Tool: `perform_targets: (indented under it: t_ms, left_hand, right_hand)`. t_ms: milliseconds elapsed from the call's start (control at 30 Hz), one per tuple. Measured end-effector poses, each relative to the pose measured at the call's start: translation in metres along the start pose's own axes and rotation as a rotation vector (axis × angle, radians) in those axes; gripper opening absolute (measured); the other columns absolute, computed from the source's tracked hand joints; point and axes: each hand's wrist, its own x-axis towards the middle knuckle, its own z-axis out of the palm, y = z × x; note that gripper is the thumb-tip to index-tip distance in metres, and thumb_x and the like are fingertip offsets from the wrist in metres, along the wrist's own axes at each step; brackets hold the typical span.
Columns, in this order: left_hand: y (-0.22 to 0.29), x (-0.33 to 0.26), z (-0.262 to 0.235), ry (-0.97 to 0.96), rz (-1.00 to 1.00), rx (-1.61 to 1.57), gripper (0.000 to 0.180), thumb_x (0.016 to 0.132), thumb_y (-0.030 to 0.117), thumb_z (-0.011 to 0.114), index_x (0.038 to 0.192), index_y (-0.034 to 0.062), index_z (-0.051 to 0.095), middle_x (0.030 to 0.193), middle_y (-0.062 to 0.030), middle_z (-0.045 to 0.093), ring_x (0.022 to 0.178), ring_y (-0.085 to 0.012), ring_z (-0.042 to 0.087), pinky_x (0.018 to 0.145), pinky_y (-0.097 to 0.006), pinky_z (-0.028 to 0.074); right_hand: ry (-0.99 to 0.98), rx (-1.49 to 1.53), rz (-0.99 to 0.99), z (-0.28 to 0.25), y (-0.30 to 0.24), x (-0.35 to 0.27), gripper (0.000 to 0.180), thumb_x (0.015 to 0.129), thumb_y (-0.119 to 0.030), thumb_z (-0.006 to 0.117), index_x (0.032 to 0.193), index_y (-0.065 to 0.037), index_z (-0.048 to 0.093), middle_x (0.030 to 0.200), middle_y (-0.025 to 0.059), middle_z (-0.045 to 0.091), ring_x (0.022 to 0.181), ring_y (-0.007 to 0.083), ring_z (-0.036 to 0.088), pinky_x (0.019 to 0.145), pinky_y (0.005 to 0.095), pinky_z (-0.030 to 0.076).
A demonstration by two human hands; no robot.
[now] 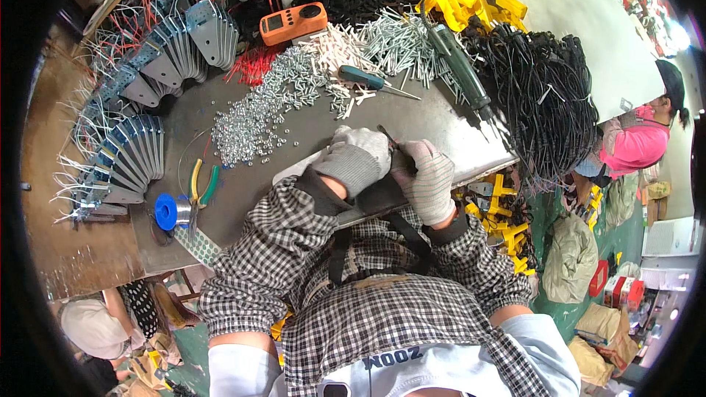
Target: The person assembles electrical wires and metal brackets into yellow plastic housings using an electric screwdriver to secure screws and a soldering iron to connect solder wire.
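Observation:
Both my hands wear light grey knit gloves and meet at the table's near edge. My left hand [359, 156] is closed, its back turned up, so what its fingers hold is hidden. Close beside it, my right hand [430, 182] has its fingers curled round a dark piece [401, 165] whose kind I cannot make out. A thin black end sticks up between the two hands. Beyond them lie heaps of small metal nuts [241, 131], screws [294, 77] and pale plastic pieces [334, 51]. A screwdriver [362, 77] rests on the heap.
Grey metal brackets with wires [140, 151] line the left side. Pliers [197, 187] and a blue solder spool [170, 212] lie nearer. An orange meter [293, 23], a dark green power screwdriver [457, 65], black cables [544, 95] and yellow parts [460, 1] lie beyond. Other people sit nearby.

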Motion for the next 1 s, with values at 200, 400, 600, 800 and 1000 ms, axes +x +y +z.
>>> perform_targets:
  t_ms: [200,400,600,800,1000]
  left_hand:
    - [-0.061,-0.069,0.032,0.361,0.113,-0.19,0.09,0.061,0.046,0.081,0.134,0.0068,0.045,0.133,-0.0149,0.048,0.12,-0.0361,0.048,0.102,-0.046,0.039]
    - [-0.048,-0.078,0.035,0.656,0.089,-0.234,0.083,0.062,0.036,0.081,0.133,0.0089,0.047,0.128,-0.0128,0.053,0.116,-0.0338,0.051,0.1,-0.045,0.039]
    - [-0.046,-0.069,0.044,0.609,0.05,-0.266,0.075,0.065,0.035,0.082,0.128,0.0067,0.052,0.125,-0.0116,0.057,0.115,-0.0323,0.052,0.1,-0.044,0.039]
    - [-0.048,-0.065,0.045,0.617,0.087,-0.265,0.072,0.069,0.045,0.078,0.124,0.0054,0.054,0.123,-0.0097,0.057,0.11,-0.0311,0.053,0.096,-0.045,0.042]
    - [-0.043,-0.065,0.036,0.572,0.067,-0.25,0.067,0.071,0.042,0.077,0.122,0.0055,0.054,0.12,-0.0111,0.058,0.108,-0.0315,0.054,0.095,-0.043,0.041]
  right_hand:
    - [-0.153,0.04,0.019,0.012,-0.024,-0.017,0.025,0.074,-0.013,0.072,0.097,-0.009,0.061,0.086,0.0112,0.063,0.078,0.0313,0.064,0.066,0.0403,0.051]
    - [-0.243,0.047,-0.001,0.019,-0.035,-0.009,0.021,0.08,-0.012,0.068,0.1,-0.008,0.061,0.089,0.0122,0.063,0.077,0.0314,0.064,0.067,0.0412,0.052]
    - [-0.188,-0.37,-0.396,-0.018,-0.039,0.048,0.034,0.073,-0.012,0.069,0.107,-0.011,0.064,0.105,0.0122,0.062,0.1,0.0276,0.062,0.081,0.0388,0.051]
    - [-0.621,-0.479,-0.59,-0.013,0.001,0.049,0.008,0.078,-0.016,0.058,0.081,-0.01,0.063,0.072,0.0087,0.064,0.073,0.0266,0.065,0.075,0.0387,0.052]
    - [-0.499,-0.551,-0.137,-0.033,0.079,0.129,0.025,0.08,-0.027,0.062,0.071,-0.004,0.066,0.068,0.016,0.065,0.071,0.0345,0.067,0.066,0.0445,0.054]
